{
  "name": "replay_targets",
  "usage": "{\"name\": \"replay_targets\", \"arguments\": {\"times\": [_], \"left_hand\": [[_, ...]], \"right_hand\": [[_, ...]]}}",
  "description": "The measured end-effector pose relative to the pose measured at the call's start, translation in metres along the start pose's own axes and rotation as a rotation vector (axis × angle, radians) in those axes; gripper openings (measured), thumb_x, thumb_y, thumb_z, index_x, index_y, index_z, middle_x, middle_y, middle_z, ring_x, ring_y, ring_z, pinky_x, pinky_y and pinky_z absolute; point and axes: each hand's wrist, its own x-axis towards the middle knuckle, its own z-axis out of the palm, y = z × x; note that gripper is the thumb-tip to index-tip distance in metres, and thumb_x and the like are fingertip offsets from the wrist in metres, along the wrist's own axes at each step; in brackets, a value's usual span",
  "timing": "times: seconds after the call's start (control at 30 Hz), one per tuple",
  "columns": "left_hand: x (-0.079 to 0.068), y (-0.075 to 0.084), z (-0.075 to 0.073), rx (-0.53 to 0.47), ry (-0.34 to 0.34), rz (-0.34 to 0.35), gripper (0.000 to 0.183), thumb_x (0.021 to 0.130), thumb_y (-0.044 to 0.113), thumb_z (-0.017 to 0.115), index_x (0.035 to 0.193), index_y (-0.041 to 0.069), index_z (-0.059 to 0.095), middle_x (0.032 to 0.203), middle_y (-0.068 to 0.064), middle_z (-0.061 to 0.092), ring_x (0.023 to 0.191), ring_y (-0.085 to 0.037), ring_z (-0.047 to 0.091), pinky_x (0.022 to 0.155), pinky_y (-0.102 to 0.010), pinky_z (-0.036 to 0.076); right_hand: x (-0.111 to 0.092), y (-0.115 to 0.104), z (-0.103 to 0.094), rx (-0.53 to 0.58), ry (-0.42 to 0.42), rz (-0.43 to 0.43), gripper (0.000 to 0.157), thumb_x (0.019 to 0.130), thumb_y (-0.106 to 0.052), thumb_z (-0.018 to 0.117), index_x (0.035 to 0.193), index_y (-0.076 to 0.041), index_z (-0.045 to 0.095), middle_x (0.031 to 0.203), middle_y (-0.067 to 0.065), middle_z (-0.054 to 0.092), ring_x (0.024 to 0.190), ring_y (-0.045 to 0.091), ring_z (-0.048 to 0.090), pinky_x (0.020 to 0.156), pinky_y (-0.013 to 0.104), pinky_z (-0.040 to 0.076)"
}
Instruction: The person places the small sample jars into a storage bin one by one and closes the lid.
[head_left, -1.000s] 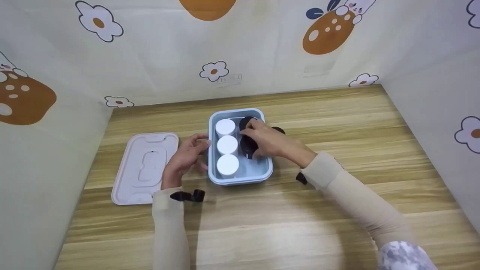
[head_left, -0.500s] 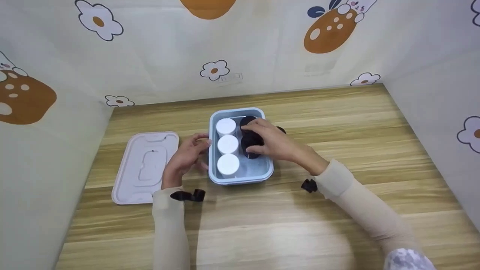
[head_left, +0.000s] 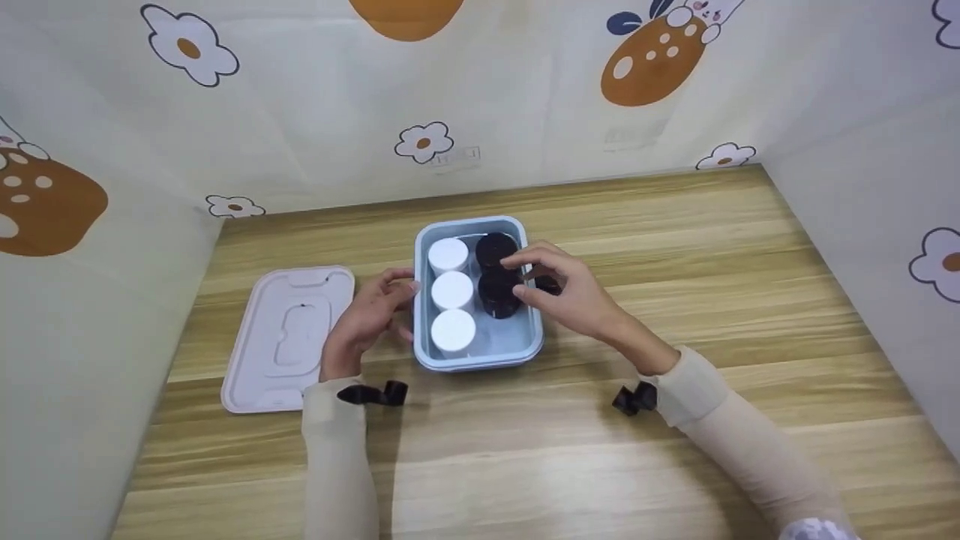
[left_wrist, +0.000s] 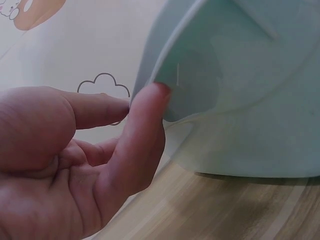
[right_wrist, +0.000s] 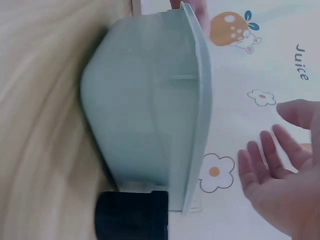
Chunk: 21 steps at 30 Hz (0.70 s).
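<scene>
A light blue plastic bin [head_left: 480, 363] holds three white-lidded jars [head_left: 453, 291] in a column on its left and two black jars [head_left: 499, 289] on its right. My left hand [head_left: 375, 311] pinches the bin's left rim; in the left wrist view, finger and thumb meet at the rim's edge. Over the right rim hovers my right hand [head_left: 574, 292], fingers spread apart and nothing between them, close to the nearer black jar. Another black jar [right_wrist: 131, 215] stands on the table just outside the bin's right side, mostly hidden by that hand in the head view.
A pale lid [head_left: 289, 337] lies flat on the wood-grain table [head_left: 510, 457], left of the bin and partly behind my left wrist. A patterned sheet [head_left: 315, 97] forms walls behind and at both sides. A black camera mount sits on each cuff.
My right hand has let go of the nearer black jar in the bin and drawn back to the right, its fingers opening. The left hand has stayed at the rim.
</scene>
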Motion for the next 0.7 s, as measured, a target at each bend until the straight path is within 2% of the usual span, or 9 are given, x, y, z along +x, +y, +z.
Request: {"name": "replay_targets", "arguments": {"times": [0.17,0.3,0.4,0.47,0.6,0.7], "left_hand": [[-0.001,0.001,-0.001,0.008,0.001,0.002,0.043,0.105,0.016,0.05,0.144,-0.001,0.042,0.117,-0.015,0.064,0.099,-0.019,0.069,0.049,-0.027,0.06],[-0.002,0.001,-0.001,0.003,-0.005,0.001,0.043,0.105,0.018,0.05,0.144,0.0,0.042,0.117,-0.015,0.065,0.102,-0.021,0.069,0.049,-0.027,0.06],[-0.002,0.001,-0.001,-0.002,-0.01,0.003,0.044,0.105,0.018,0.05,0.144,0.0,0.041,0.115,-0.013,0.066,0.102,-0.02,0.069,0.05,-0.029,0.061],[-0.002,0.001,-0.001,-0.004,-0.008,0.004,0.043,0.105,0.018,0.05,0.144,0.0,0.041,0.114,-0.011,0.066,0.101,-0.019,0.069,0.05,-0.029,0.061],[-0.002,0.001,-0.001,-0.003,-0.01,0.006,0.043,0.105,0.016,0.05,0.144,-0.001,0.04,0.113,-0.011,0.066,0.1,-0.019,0.069,0.049,-0.029,0.06],[-0.002,0.002,0.0,0.003,-0.005,0.0,0.042,0.106,0.017,0.05,0.144,0.0,0.041,0.114,-0.011,0.065,0.101,-0.019,0.068,0.05,-0.028,0.06]], "right_hand": [[-0.011,0.01,-0.007,0.132,0.13,-0.033,0.031,0.082,0.01,0.074,0.112,0.005,0.07,0.113,0.019,0.065,0.103,0.012,0.063,0.093,0.03,0.058],[-0.018,0.024,-0.018,0.196,0.181,-0.06,0.032,0.08,0.012,0.075,0.111,0.01,0.067,0.111,0.01,0.067,0.103,0.012,0.065,0.095,0.027,0.056],[-0.022,0.034,-0.027,0.206,0.205,-0.056,0.035,0.081,0.012,0.074,0.113,0.019,0.061,0.11,0.0,0.069,0.106,0.012,0.064,0.099,0.029,0.054],[-0.024,0.04,-0.033,0.202,0.219,-0.033,0.037,0.081,0.012,0.073,0.114,0.02,0.06,0.11,-0.002,0.069,0.108,0.012,0.064,0.101,0.032,0.053],[-0.026,0.052,-0.043,0.167,0.252,0.023,0.038,0.08,0.012,0.074,0.116,0.015,0.063,0.117,0.005,0.067,0.114,0.013,0.061,0.105,0.036,0.05],[-0.025,0.059,-0.049,0.138,0.268,0.068,0.042,0.081,0.011,0.074,0.121,0.01,0.063,0.128,0.012,0.061,0.122,0.013,0.056,0.109,0.039,0.047]]}}
